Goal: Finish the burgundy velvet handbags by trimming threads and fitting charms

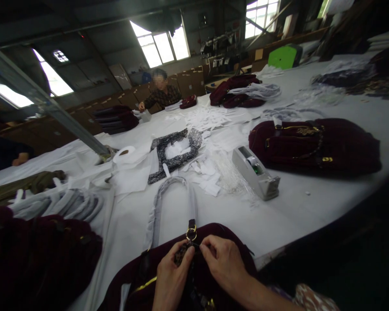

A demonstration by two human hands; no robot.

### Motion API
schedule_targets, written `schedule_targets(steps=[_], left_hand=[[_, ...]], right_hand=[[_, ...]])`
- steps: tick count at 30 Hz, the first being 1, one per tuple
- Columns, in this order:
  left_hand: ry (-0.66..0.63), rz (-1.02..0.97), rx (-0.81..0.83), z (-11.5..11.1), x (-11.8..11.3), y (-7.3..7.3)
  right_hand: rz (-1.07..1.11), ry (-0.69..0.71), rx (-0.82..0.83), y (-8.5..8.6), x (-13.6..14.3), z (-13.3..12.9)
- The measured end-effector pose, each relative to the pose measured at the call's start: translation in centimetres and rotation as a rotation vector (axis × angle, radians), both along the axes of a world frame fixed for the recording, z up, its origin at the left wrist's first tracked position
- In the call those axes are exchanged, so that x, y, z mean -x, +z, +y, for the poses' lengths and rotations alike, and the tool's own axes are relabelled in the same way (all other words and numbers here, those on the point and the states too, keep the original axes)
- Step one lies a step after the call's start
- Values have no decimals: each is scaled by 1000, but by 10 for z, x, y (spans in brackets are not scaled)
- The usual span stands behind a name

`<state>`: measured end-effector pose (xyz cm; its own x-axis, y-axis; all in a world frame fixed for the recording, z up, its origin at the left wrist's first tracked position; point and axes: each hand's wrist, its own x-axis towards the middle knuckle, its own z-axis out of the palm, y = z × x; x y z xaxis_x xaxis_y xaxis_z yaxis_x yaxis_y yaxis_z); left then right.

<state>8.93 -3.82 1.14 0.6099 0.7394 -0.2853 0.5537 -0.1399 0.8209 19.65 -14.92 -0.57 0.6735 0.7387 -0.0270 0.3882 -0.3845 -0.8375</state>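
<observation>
A dark maroon handbag [227,235] lies on the table right in front of me, its handle [155,207] wrapped in pale covering and stretched away from me. A gold ring [191,233] joins the handle to the bag. Just below that ring, my left hand [173,274] pinches a dark, patterned piece [180,254], perhaps a tag or charm. My right hand [225,263] is closed beside it, thumb and finger pressed together at a thin strand too small to make out. A gold zipper [145,284] shows left of my left hand.
A grey tape dispenser [256,172] and another maroon bag [314,147] are to the right. More maroon bags [42,255] are heaped at left. Paper scraps [205,175], a patterned black-and-white box [175,151] and a white roll [124,154] lie mid-table. A co-worker [162,93] is across it.
</observation>
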Motion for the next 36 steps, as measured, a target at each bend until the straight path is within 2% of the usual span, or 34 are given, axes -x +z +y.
schedule_targets(steps=[3, 11, 16, 18, 23, 30, 36], left_hand=[[25, -23, -1, 0, 1, 0], [6, -21, 127, 7, 1, 1], [59, -145, 336, 10, 5, -7], [69, -171, 370, 11, 6, -10], [8, -146, 275, 13, 6, -13], [24, -113, 221, 8, 4, -7], [-16, -72, 13, -1, 0, -3]], right_hand=[[-36, -9, -3, -1, 1, 0], [-56, 15, 2, -3, 1, 1], [-56, 24, 1, -5, 2, 1], [-56, 24, 2, -5, 2, 0], [-51, 28, 5, -4, 2, 1], [-45, 16, 4, -1, 1, 2], [-51, 13, -4, -2, 2, 4]])
